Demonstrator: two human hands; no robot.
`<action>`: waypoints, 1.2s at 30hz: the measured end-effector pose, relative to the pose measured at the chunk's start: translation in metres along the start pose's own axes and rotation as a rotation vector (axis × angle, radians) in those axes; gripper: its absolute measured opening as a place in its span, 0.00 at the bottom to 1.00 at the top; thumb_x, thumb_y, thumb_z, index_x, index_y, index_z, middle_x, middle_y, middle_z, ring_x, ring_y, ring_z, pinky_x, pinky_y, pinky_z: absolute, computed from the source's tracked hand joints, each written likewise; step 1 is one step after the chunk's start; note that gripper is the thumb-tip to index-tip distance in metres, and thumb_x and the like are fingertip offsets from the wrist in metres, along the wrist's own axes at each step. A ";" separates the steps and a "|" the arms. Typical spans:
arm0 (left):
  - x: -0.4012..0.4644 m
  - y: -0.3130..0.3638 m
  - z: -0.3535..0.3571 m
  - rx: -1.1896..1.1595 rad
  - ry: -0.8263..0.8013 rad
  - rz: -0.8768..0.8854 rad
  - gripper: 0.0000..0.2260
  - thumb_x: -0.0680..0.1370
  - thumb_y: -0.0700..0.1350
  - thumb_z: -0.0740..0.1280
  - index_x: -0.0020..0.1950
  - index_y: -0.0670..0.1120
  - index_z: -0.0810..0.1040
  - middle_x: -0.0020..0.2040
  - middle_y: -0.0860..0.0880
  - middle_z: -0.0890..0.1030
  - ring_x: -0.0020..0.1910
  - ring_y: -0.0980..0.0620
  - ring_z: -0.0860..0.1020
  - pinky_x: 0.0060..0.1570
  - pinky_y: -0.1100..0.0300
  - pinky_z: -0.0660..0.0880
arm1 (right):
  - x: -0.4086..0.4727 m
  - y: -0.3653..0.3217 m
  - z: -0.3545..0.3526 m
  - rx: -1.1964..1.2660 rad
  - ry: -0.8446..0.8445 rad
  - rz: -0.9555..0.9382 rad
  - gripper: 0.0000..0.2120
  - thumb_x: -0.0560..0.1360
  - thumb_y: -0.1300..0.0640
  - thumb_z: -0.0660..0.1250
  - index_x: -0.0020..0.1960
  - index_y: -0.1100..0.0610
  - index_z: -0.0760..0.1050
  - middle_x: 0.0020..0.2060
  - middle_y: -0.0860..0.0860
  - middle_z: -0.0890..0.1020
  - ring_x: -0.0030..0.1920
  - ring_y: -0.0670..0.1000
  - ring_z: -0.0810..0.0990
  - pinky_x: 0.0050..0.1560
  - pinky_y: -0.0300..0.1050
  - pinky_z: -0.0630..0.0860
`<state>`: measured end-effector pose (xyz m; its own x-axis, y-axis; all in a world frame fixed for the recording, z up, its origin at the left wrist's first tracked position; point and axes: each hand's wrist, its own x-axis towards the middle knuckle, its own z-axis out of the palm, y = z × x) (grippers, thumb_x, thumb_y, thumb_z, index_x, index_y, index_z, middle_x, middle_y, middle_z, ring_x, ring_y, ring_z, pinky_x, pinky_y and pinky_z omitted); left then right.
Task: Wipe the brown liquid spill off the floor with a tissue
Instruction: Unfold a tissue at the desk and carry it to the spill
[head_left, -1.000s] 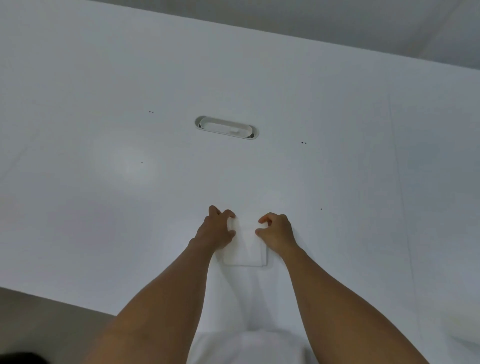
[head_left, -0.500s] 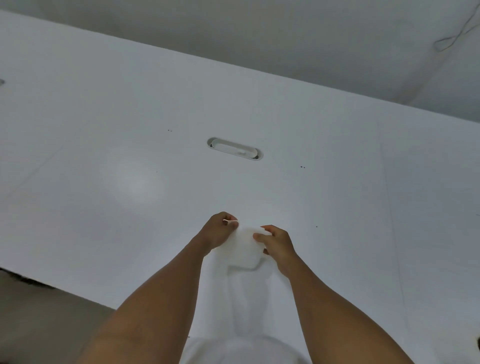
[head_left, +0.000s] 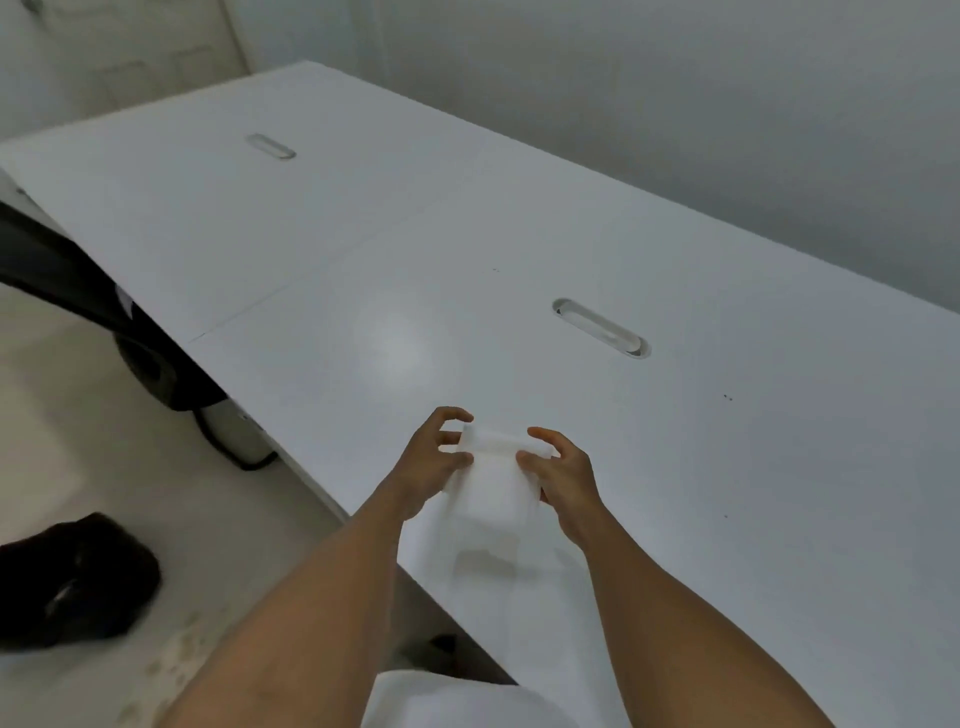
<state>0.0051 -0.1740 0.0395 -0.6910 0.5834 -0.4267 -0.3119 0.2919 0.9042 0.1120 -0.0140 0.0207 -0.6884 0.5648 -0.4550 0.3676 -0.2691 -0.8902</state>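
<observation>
**Tissue in hand, floor not yet wiped**

So far I only have the tissue (head_left: 493, 480) ready: it hangs just above the near part of the desk (head_left: 727, 467), stretched between both hands. My left hand (head_left: 431, 470) pinches its left edge with thumb and curled fingers, and my right hand (head_left: 558, 475) pinches the right edge the same way. The sheet looks thin, soft and white, slightly see-through where it drapes, with a folded band along the top.

The wiping itself is all still to do, as I judge it. On the pale floor (head_left: 62, 415) to my lower left I see faint brownish speckles (head_left: 171, 660), probably the spill, though they are too blurred to be sure. The tissue is well apart from them.

The desk is smooth, glossy white, with an oval cable slot (head_left: 600, 328). A dark, soft-looking object (head_left: 78, 577) lies on the floor.
</observation>
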 end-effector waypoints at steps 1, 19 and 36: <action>-0.011 -0.004 -0.008 -0.012 0.057 0.008 0.18 0.73 0.33 0.65 0.54 0.55 0.76 0.57 0.44 0.78 0.51 0.42 0.81 0.43 0.48 0.79 | -0.003 0.000 0.010 -0.007 -0.042 -0.006 0.17 0.73 0.61 0.71 0.59 0.47 0.78 0.53 0.50 0.80 0.51 0.54 0.81 0.47 0.51 0.83; -0.233 -0.128 -0.253 -0.355 0.699 -0.041 0.22 0.68 0.36 0.75 0.58 0.55 0.81 0.56 0.44 0.80 0.52 0.42 0.81 0.47 0.52 0.81 | -0.137 0.048 0.309 -0.284 -0.759 -0.006 0.15 0.71 0.69 0.72 0.56 0.58 0.81 0.54 0.54 0.81 0.50 0.54 0.82 0.40 0.44 0.81; -0.323 -0.232 -0.380 -0.103 0.871 -0.177 0.33 0.68 0.39 0.76 0.71 0.51 0.71 0.72 0.52 0.68 0.67 0.51 0.68 0.67 0.52 0.69 | -0.180 0.133 0.491 -0.626 -0.980 0.032 0.15 0.74 0.60 0.72 0.58 0.48 0.78 0.55 0.53 0.81 0.53 0.56 0.81 0.51 0.53 0.82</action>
<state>0.0528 -0.7182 -0.0252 -0.8640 -0.2588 -0.4318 -0.4892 0.2292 0.8415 -0.0227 -0.5345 -0.0266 -0.7613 -0.3540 -0.5433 0.4500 0.3149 -0.8357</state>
